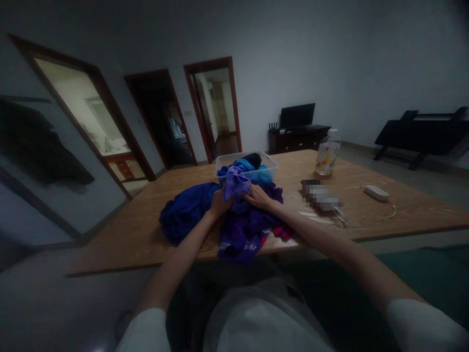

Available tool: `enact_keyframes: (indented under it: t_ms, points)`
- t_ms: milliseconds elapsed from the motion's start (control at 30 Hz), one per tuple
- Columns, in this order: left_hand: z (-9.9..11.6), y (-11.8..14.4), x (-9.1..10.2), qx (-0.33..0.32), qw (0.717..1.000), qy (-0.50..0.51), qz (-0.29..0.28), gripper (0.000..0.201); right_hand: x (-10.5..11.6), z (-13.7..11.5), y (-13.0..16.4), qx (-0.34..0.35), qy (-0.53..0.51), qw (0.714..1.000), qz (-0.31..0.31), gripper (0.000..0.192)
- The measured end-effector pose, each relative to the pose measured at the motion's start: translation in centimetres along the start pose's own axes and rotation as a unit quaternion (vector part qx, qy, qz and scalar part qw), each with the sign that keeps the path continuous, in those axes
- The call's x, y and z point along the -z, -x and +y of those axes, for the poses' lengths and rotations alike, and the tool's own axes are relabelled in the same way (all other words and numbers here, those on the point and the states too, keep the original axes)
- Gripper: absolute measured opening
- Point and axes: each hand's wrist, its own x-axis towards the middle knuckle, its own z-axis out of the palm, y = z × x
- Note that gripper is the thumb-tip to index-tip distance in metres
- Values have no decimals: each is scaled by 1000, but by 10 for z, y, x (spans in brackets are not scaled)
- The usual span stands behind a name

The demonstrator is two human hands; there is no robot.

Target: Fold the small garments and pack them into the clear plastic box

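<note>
Both of my hands grip a bunched light purple cloth (236,183) above the middle of the pile. My left hand (220,203) closes on its left side, and my right hand (259,196) pinches its right edge. Just behind it stands a clear plastic box (269,161) with blue and black rolled cloths (252,160) inside. A dark blue garment (186,210) lies heaped to the left of my left hand. Under and in front of my hands spreads a dark purple garment (240,239) with white print and pinkish-red parts, its lower end at the table's front edge.
On the wooden table (128,230), a clear patterned bottle (327,154) with a white cap stands at the back right. Nearer lie a blurred-out item (320,195) with a strap and a white device (376,192) with a cord. Beyond are doorways and a monitor (297,116) on a cabinet.
</note>
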Motion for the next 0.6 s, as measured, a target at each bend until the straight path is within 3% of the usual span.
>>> enact_keyframes:
  t_ms: [233, 400, 500, 600]
  points:
    - [18, -2, 8, 56, 998, 26, 25, 43, -2, -1, 0, -25, -28, 999, -14, 70]
    - [29, -12, 8, 126, 978, 102, 133, 45, -4, 1, 0, -17, -44, 999, -5, 89]
    - [36, -33, 15, 166, 961, 121, 183, 46, -1, -2, 1, 7, -54, 998, -11, 89]
    - [43, -72, 30, 171, 947, 151, 225, 44, 2, -8, 1, 38, -54, 996, -51, 72]
